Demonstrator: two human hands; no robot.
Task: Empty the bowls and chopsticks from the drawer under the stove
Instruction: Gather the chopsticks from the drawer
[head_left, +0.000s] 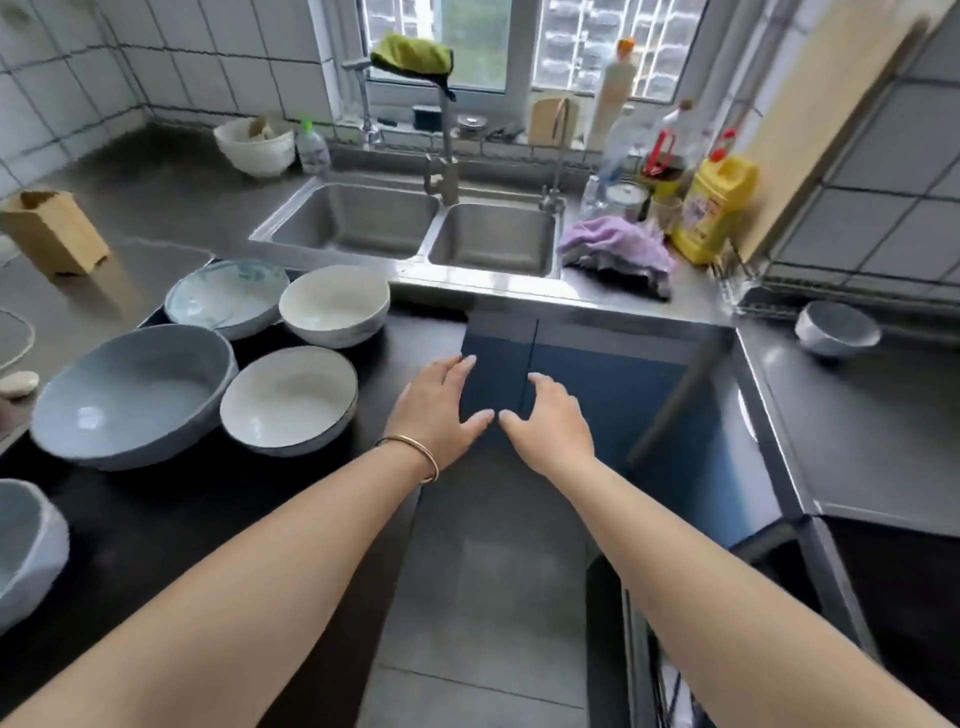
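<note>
Several empty bowls stand on the dark counter at the left: a large grey-blue bowl (132, 395), a white bowl (289, 400) beside it, a second white bowl (335, 305) behind, and a patterned shallow bowl (227, 297). Part of one more bowl (26, 545) shows at the left edge. A small grey bowl (837, 328) sits on the right counter. My left hand (439, 410) and my right hand (548, 423) hover side by side, fingers apart and empty, in front of the blue cabinet doors (519, 374). The drawer (660, 675) shows only partly at the bottom right. No chopsticks are visible.
A double steel sink (415, 228) lies ahead, with a purple cloth (618, 249) and a yellow bottle (719, 208) to its right. A wooden knife block (54, 231) stands at the far left. A dish rack (769, 291) is at the right wall.
</note>
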